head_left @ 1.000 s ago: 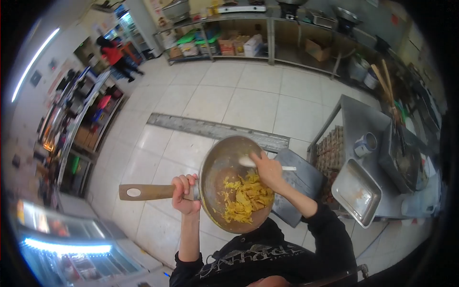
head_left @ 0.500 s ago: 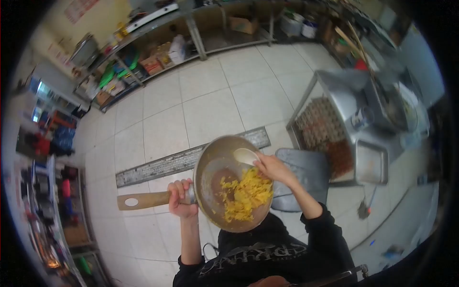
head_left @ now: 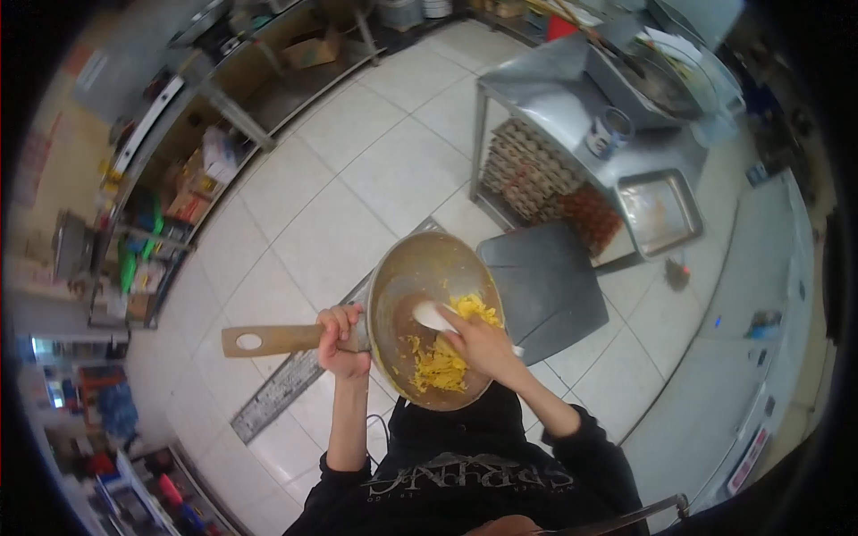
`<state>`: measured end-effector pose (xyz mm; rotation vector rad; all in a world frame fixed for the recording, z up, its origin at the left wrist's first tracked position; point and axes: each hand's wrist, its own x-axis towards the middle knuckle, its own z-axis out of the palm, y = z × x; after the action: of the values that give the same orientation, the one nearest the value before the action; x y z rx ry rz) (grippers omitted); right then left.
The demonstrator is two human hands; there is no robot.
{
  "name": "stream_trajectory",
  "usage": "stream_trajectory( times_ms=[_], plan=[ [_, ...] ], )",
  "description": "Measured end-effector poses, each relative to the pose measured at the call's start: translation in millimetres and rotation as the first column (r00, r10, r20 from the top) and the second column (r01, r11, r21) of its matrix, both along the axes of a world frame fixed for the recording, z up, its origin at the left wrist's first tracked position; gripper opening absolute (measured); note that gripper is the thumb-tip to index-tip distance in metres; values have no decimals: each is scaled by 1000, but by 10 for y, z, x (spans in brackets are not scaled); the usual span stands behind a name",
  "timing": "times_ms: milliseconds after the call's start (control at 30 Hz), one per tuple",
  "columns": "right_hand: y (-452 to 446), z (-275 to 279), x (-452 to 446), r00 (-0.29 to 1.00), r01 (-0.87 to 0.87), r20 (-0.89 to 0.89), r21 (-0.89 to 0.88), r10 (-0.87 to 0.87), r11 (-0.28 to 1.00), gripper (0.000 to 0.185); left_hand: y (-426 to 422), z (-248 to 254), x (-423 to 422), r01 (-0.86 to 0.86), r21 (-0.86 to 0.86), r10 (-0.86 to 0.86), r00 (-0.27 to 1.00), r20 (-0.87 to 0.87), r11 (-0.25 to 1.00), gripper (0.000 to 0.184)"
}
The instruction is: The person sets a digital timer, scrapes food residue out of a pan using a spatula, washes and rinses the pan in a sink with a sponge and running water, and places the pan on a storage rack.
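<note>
A deep wok (head_left: 399, 281) with a wooden handle (head_left: 281, 339) hangs in front of my body, tilted so its inside shows. My left hand (head_left: 342, 347) is closed round the handle close to the metal collar. Inside the wok lies a loose heap of yellow food like scrambled egg (head_left: 438, 368). My right hand (head_left: 485, 347) reaches over the rim, its fingers closed on a white spoon (head_left: 430, 314). The spoon's bowl is near the middle of the wok, beside the food. My right fingers hide part of the heap and the spoon's handle.
A dark grey stool (head_left: 545, 286) stands right behind the wok. Beyond it is a metal table (head_left: 563, 89) with stacked egg trays (head_left: 532, 170) underneath and a steel pan (head_left: 661, 210) at its corner. A metal floor strip (head_left: 290, 389) crosses the tiles. Shelving (head_left: 259, 76) lines the far left.
The view has turned to the right, so the table and stool appear farther left. Within the wok, my right hand has moved over the food with the spoon. My left hand keeps its grip.
</note>
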<state>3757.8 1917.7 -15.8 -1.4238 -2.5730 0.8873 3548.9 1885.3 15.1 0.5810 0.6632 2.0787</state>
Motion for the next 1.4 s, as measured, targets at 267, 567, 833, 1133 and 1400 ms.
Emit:
stream_trajectory(
  times_ms=[267, 567, 833, 1133, 1400],
  plan=[
    [-109, -252, 242, 997, -71, -5, -269, 73, 960, 39, 399, -240, 15, 93, -168, -106, 992, -67, 981, 21],
    [379, -1311, 567, 997, -5, 76, -191, 20, 982, 42, 1485, -832, 608, 287, -340, -372, 902, -218, 896, 23],
    [1267, -1464, 500, 853, 432, -166, -308, -495, 848, 38, 2429, -1087, 998, 433, -371, -553, 763, -334, 822, 26],
    [1286, -1650, 738, 939, 291, -32, -453, -342, 843, 37, 2682, -1198, 1364, 437, -471, -628, 665, -405, 767, 25],
    [1168, -2303, 960, 788, 568, -208, -113, -579, 815, 33, 2740, -1429, 1568, 346, -624, -706, 463, -536, 701, 29]
  ],
)
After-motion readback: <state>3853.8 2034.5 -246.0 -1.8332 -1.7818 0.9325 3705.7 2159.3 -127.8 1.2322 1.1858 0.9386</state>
